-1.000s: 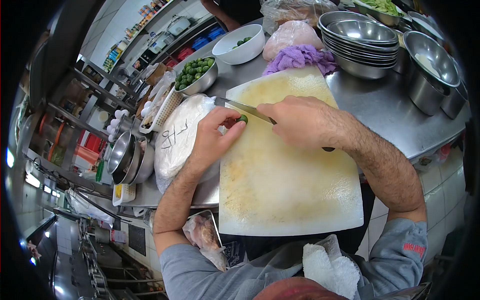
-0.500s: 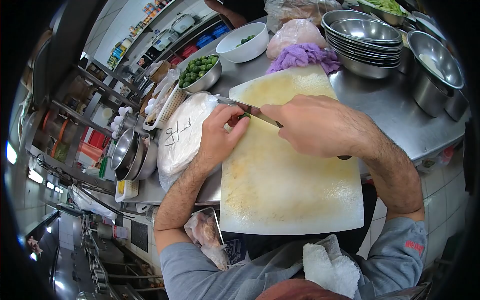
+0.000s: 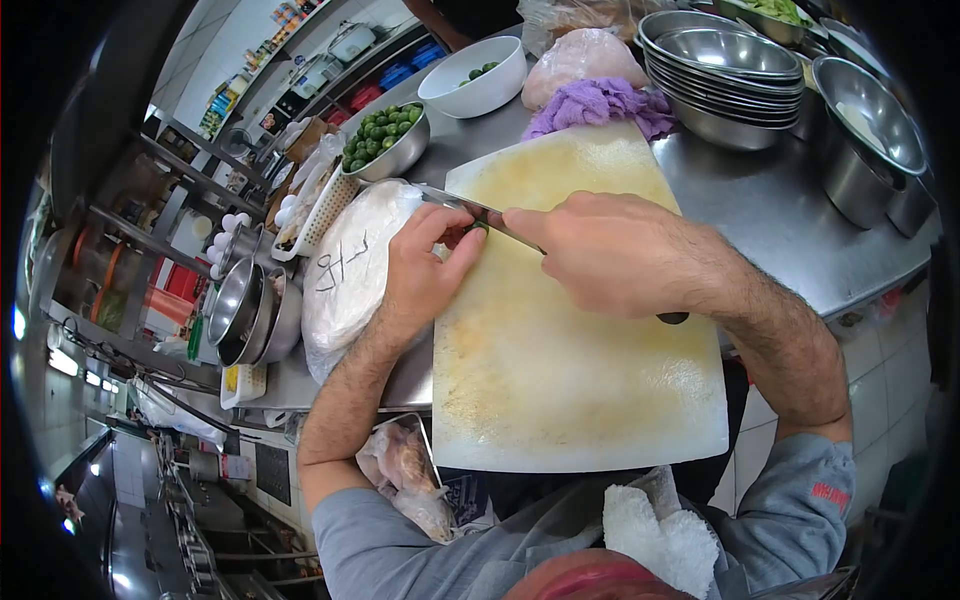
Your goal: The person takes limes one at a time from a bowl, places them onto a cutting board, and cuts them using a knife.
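Note:
My right hand (image 3: 615, 250) is closed round the handle of a knife (image 3: 510, 228), whose blade points to the upper left over the cutting board (image 3: 580, 390). Beneath the blade, at the board's left edge, my left hand (image 3: 428, 258) pinches a small green citrus fruit (image 3: 480, 226), mostly hidden by fingers and blade. A steel bowl of green fruits (image 3: 405, 155) stands beyond my left hand. Further back, a white bowl (image 3: 490, 90) holds several more. Beside my left forearm lies a white plastic-wrapped package (image 3: 345, 270) with dark writing.
A purple cloth (image 3: 600, 105) touches the board's far edge, with a bagged pale item (image 3: 583, 65) behind it. Stacked steel bowls (image 3: 720, 80) and deep steel containers (image 3: 860, 150) stand at the right. Several steel bowls (image 3: 280, 320) are at the left. Another person's arm (image 3: 437, 20) shows at the top.
The knife blade has come down over the fruit, hiding more of it, and my right hand has shifted slightly. Both hands keep their holds. The view has moved a little.

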Available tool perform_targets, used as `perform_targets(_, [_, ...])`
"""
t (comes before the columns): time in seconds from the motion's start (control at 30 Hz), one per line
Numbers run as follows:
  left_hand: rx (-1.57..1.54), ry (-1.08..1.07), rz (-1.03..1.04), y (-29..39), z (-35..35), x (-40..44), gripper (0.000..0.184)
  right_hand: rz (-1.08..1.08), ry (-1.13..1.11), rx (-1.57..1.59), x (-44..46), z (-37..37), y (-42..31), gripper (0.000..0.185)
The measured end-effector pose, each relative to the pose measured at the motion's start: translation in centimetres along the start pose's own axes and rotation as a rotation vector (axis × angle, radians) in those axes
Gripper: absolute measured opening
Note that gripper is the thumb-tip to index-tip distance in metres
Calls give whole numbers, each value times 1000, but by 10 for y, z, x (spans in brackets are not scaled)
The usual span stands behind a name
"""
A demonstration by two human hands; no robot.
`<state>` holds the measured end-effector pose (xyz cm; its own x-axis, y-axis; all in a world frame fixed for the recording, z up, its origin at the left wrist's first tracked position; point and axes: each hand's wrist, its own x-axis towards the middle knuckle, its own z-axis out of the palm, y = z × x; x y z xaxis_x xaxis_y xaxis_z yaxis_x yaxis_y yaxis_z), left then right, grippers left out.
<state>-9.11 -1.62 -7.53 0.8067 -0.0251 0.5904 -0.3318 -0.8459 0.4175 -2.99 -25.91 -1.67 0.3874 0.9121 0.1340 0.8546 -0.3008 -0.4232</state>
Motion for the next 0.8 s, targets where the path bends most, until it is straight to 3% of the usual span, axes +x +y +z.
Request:
perform_targets(0.07, [19,-17,0,0,-1,1,15,47,-90,-46,6,3,-1,45])
perform_targets(0.8, [16,-25,44,-1,-2,2,16,59,-53,-21,35,21,-2,53])
